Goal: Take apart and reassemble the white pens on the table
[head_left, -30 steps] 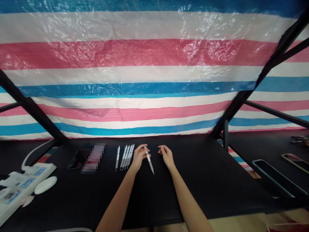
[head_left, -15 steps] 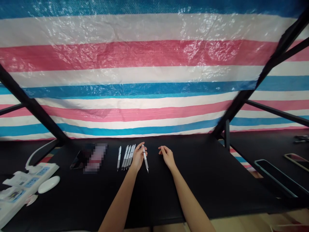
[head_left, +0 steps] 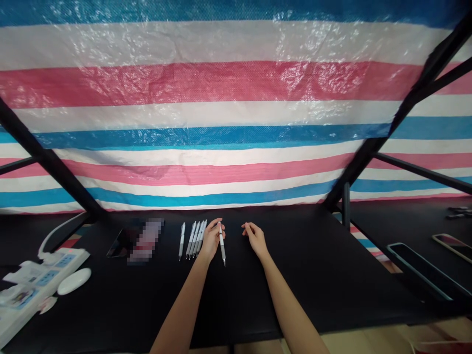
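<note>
My left hand [head_left: 212, 241] pinches the upper end of a white pen with a grey grip [head_left: 222, 243], its tip pointing down toward me. To the left of that hand, several similar white pens [head_left: 193, 241] lie side by side on the black table [head_left: 236, 305], with one pen [head_left: 182, 242] set a little apart from them. My right hand [head_left: 255, 238] rests at the table to the right, its fingers curled together and no object visible in them.
A dark phone [head_left: 123, 242] lies at left, partly under a blurred patch. Nearer me are a white power strip [head_left: 70, 255] and a white oval object [head_left: 74, 281]. Phones [head_left: 420, 270] lie far right. Black frame bars [head_left: 354, 157] and striped sheeting [head_left: 221, 113] stand behind.
The pen in my left hand has turned slightly, its tip shifting a little left and toward me. My right hand has stayed put.
</note>
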